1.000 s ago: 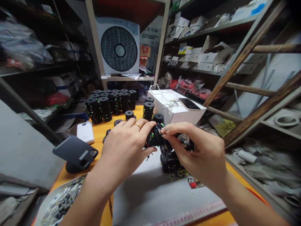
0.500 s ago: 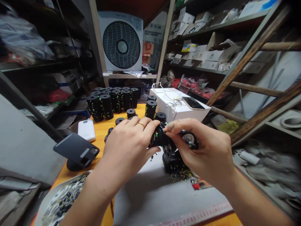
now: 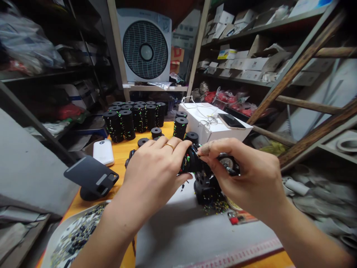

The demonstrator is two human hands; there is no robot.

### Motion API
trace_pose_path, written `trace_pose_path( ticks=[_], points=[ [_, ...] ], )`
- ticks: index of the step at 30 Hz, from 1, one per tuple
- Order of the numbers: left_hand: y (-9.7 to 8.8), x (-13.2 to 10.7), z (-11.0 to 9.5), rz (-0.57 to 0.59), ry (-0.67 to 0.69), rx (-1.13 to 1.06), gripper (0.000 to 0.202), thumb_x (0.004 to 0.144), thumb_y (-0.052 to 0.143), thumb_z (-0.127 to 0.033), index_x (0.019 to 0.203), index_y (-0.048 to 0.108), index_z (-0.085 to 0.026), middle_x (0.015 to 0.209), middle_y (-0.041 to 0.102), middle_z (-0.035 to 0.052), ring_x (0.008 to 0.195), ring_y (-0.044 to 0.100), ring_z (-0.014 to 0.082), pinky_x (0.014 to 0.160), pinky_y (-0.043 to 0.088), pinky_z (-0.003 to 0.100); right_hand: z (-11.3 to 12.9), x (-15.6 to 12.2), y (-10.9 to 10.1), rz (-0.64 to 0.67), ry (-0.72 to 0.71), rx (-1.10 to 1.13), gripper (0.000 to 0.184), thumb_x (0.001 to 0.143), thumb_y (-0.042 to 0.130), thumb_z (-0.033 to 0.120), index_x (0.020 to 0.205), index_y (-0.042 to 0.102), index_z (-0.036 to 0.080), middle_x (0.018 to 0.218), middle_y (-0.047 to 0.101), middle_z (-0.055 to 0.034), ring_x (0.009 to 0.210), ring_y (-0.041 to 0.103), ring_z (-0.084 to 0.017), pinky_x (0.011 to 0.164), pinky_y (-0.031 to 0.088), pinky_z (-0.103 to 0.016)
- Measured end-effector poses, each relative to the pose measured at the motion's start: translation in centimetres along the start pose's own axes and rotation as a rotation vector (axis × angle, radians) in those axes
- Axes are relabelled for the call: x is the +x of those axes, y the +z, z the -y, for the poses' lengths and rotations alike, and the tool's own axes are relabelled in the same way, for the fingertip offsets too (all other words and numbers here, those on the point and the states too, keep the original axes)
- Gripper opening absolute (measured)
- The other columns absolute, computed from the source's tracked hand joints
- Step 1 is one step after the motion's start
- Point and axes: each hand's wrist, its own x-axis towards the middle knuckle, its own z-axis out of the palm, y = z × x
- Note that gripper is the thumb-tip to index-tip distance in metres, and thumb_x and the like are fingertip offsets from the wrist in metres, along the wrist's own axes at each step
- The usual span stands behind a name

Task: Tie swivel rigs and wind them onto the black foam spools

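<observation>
My left hand (image 3: 156, 163), with a ring on one finger, wraps over a row of black spools (image 3: 191, 159) from above. Green and red bits show along the spools' edges, and most of the row is hidden under the palm. At the row's right end, the thumb and forefinger of my right hand (image 3: 247, 169) pinch together against the spool. Whatever lies between those fingertips is too small to make out. Tape seems wrapped round the forefinger. Below, a black stand (image 3: 202, 188) carries the row, with a round wheel (image 3: 227, 162) partly hidden behind my right hand.
Stacked black spools (image 3: 126, 124) stand at the back left of the orange table. A white box (image 3: 195, 119) bears a phone (image 3: 231, 121) and glasses. Left are a phone stand (image 3: 92, 176), a white power bank (image 3: 103, 152) and a tray (image 3: 61, 226) of small parts. A wooden ladder (image 3: 309, 104) leans right.
The whole view has shifted slightly, so hands and spools appear a little farther right. Both hands keep the same hold, my right fingertips still pinched at the spool's edge.
</observation>
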Motion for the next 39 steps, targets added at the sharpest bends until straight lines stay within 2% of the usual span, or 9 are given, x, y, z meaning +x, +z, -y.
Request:
trace_pose_path(
  ticks=[3,11,15,19,25,28,31,35,39],
  points=[
    [0.0,-0.1,0.0,-0.011,-0.003,0.009,0.058,0.076,0.073,-0.041,0.123,0.051,-0.014,0.115,0.068,0.0103,0.105,0.061,0.0317,0.079,0.050,0.043,-0.1,-0.1,-0.2,0.047,0.000,-0.008,0.019,0.081,0.060,0.002,0.087,0.059,0.020,0.080,0.068,0.0016,0.073,0.067,-0.014,0.068,0.051,-0.025],
    [-0.1,-0.2,0.1,0.024,-0.014,-0.018,0.055,0.077,0.072,-0.041,0.122,0.052,-0.018,0.117,0.067,0.0071,0.105,0.061,0.0312,0.080,0.050,0.045,-0.2,0.1,-0.2,0.078,-0.054,-0.048,0.017,0.084,0.059,0.005,0.083,0.055,0.022,0.082,0.071,0.0008,0.070,0.067,-0.014,0.064,0.052,-0.025],
    [-0.1,0.0,0.0,0.025,-0.008,-0.017,0.051,0.079,0.070,-0.040,0.121,0.053,-0.017,0.116,0.067,0.0074,0.103,0.061,0.0313,0.079,0.050,0.045,-0.3,-0.2,0.1,0.071,-0.122,-0.060,0.020,0.085,0.053,0.002,0.087,0.056,0.021,0.086,0.071,-0.0016,0.076,0.068,-0.015,0.070,0.054,-0.026],
    [0.0,0.0,0.0,0.013,-0.008,-0.016,0.046,0.082,0.066,-0.039,0.121,0.054,-0.017,0.114,0.068,0.0069,0.102,0.061,0.0308,0.078,0.050,0.044,-0.6,-0.9,0.2,0.117,-0.271,-0.076,0.030,0.083,0.051,-0.002,0.099,0.057,0.022,0.092,0.071,-0.0056,0.091,0.069,-0.020,0.086,0.057,-0.035],
    [0.1,-0.2,0.1,0.019,-0.004,-0.036,0.039,0.089,0.056,-0.039,0.121,0.054,-0.017,0.114,0.067,0.0067,0.103,0.061,0.0296,0.079,0.049,0.044,-1.0,-1.3,-0.2,0.162,-0.571,-0.282,0.019,0.088,0.054,0.004,0.104,0.063,0.009,0.094,0.074,-0.0187,0.104,0.068,-0.033,0.095,0.057,-0.043],
    [0.0,-0.1,0.1,0.025,-0.005,-0.033,0.040,0.088,0.057,-0.039,0.121,0.054,-0.017,0.113,0.067,0.0066,0.101,0.062,0.0298,0.078,0.050,0.044,-1.1,-1.4,-0.6,0.186,-0.646,-0.309,0.021,0.088,0.055,0.003,0.107,0.064,0.007,0.104,0.073,-0.0219,0.113,0.062,-0.035,0.098,0.056,-0.044],
    [0.0,0.0,0.1,0.035,-0.008,-0.032,0.041,0.087,0.059,-0.039,0.122,0.054,-0.017,0.112,0.067,0.0067,0.100,0.062,0.0299,0.079,0.050,0.045,-1.2,-1.5,-0.9,0.198,-0.666,-0.285,0.023,0.088,0.056,0.002,0.109,0.064,0.006,0.109,0.071,-0.0216,0.116,0.058,-0.036,0.095,0.058,-0.045],
    [0.0,-0.1,0.1,0.020,-0.002,-0.032,0.043,0.084,0.062,-0.038,0.121,0.055,-0.017,0.111,0.068,0.0071,0.101,0.062,0.0297,0.078,0.050,0.044,-1.2,-1.9,-0.9,0.218,-0.658,-0.296,0.027,0.090,0.054,0.002,0.112,0.065,0.012,0.115,0.071,-0.0149,0.120,0.054,-0.034,0.096,0.058,-0.045],
    [0.0,-0.1,0.2,0.013,0.003,-0.035,0.045,0.083,0.065,-0.037,0.121,0.055,-0.016,0.112,0.068,0.0077,0.103,0.061,0.0298,0.080,0.050,0.044,-0.5,-2.5,-1.0,0.266,-0.636,-0.386,0.029,0.092,0.051,0.005,0.119,0.062,0.007,0.125,0.064,-0.0193,0.128,0.045,-0.035,0.101,0.054,-0.044]
  ],
)
